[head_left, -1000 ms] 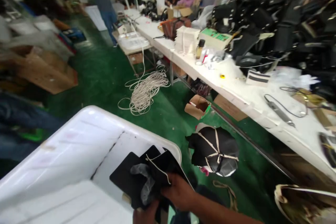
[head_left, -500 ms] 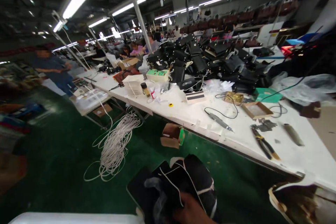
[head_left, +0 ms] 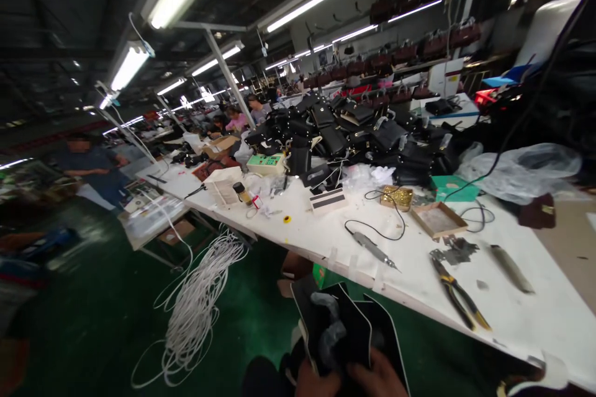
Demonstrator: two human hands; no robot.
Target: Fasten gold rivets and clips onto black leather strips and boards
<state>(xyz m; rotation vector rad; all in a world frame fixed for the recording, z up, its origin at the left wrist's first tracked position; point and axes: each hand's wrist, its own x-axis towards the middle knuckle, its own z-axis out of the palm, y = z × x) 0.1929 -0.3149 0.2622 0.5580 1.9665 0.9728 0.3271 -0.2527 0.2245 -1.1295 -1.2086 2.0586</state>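
A black bag piece (head_left: pixel 344 316) with pale edges and a plastic-wrapped handle is held up at the bottom centre, in front of the white table's edge. My left hand (head_left: pixel 317 381) grips its lower left side. On its lower right, my right hand (head_left: pixel 378 377) has its fingers closed around the bag. The fingertips of both hands are partly hidden by the bag and the lower frame edge.
On the white table (head_left: pixel 419 285) lie pliers (head_left: pixel 459 294), a grey pen-shaped tool (head_left: pixel 372 249), a shallow cardboard box (head_left: pixel 438 219) and a heap of black bags (head_left: pixel 326 130). Coiled white cable (head_left: pixel 195 316) lies on the green floor. A person (head_left: pixel 95 164) stands at the left.
The view has tilted and the table appears lower. The bag has turned more upright and moved right. My left hand now shows on it beside my right hand.
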